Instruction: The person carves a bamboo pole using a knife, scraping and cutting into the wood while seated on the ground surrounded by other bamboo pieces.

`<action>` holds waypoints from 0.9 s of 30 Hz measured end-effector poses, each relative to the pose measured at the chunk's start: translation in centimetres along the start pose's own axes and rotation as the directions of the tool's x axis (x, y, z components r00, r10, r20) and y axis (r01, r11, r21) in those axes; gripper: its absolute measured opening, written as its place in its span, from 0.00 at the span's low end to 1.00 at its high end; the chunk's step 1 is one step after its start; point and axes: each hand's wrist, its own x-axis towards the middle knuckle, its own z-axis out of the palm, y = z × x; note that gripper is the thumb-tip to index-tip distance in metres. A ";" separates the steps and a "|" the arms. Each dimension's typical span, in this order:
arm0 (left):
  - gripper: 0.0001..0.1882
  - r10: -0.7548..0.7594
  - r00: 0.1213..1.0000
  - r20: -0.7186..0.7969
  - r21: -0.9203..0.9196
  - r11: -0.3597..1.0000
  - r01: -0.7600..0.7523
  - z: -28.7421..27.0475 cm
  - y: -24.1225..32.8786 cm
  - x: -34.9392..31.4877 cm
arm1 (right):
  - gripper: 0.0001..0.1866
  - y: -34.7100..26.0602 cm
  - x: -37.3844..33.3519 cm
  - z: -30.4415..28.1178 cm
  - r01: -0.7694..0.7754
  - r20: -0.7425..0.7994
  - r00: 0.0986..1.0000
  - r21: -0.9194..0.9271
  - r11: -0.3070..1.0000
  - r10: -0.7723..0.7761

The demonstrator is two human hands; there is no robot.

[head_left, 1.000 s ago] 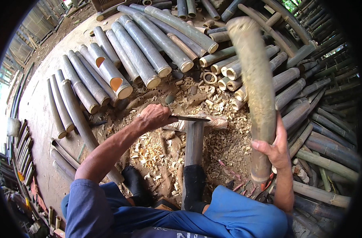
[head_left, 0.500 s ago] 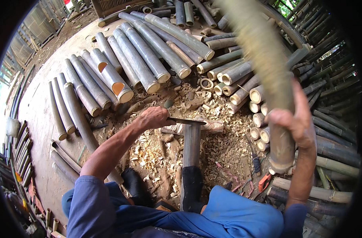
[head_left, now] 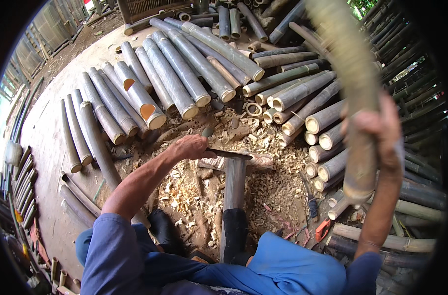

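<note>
Blade (head_left: 230,154): in left hand (head_left: 193,146), across bamboo piece's (head_left: 235,184) far end
Bamboo piece: ahead of person, far end over crosswise log (head_left: 261,162)
Bamboo club (head_left: 360,81): in right hand (head_left: 381,125), right of blade
Tube row (head_left: 168,78): beyond left hand
Tube stack (head_left: 327,115): right of log

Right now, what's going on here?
A person has both hands busy. The left hand holds a long, dark metal blade across the far end of a grey bamboo length, with a black-covered right foot on or against its near part. The right hand holds a thick, yellowish-brown, bamboo-like club raised, apart from the blade; its upper end is blurred. Pale chips litter the ground, and grey bamboo tubes lie beyond.
</note>
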 end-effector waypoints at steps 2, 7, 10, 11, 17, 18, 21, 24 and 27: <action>0.36 0.015 1.000 0.008 -0.013 1.000 -0.015 -0.1 0.8 0.7 | 0.36 -0.9 0.0 -1.2 0.217 -0.232 0.953 0.079 0.973 -0.193; 0.38 -0.001 0.998 0.063 -0.056 0.998 0.004 -0.5 4.3 3.9 | 0.40 19.9 -5.0 12.0 0.315 -0.341 0.894 0.018 0.949 -0.290; 0.35 -0.056 0.985 0.163 -0.080 0.994 0.069 -1.9 0.9 4.3 | 0.49 21.9 -5.4 10.7 -0.522 0.494 0.742 0.003 0.853 0.452; 0.34 -0.103 0.973 0.207 -0.094 0.988 0.124 -2.0 -1.3 3.4 | 0.50 18.7 -4.2 9.3 -0.572 0.522 0.690 -0.032 0.820 0.501; 0.37 -0.111 0.979 0.169 -0.049 0.992 0.121 0.1 -0.2 0.3 | 0.44 1.2 -2.3 1.3 -0.080 -0.022 0.996 0.147 0.986 0.084; 0.38 -0.092 0.982 0.162 -0.107 0.988 0.110 0.1 0.7 1.3 | 0.40 0.8 -2.4 0.9 0.056 -0.182 0.983 0.137 0.989 -0.030; 0.39 -0.040 0.988 0.150 -0.047 0.998 0.048 0.2 0.6 1.9 | 0.32 6.1 -2.2 6.5 0.323 -0.530 0.810 0.046 0.945 -0.251; 0.40 -0.008 0.980 0.200 -0.118 0.993 0.032 0.3 2.0 4.2 | 0.41 19.9 -7.7 13.9 -0.071 -0.119 0.991 -0.115 0.991 0.057; 0.34 -0.122 0.881 0.456 -0.149 0.966 0.210 -0.7 1.5 5.1 | 0.54 20.8 -7.4 12.2 -0.436 0.439 0.803 -0.031 0.900 0.404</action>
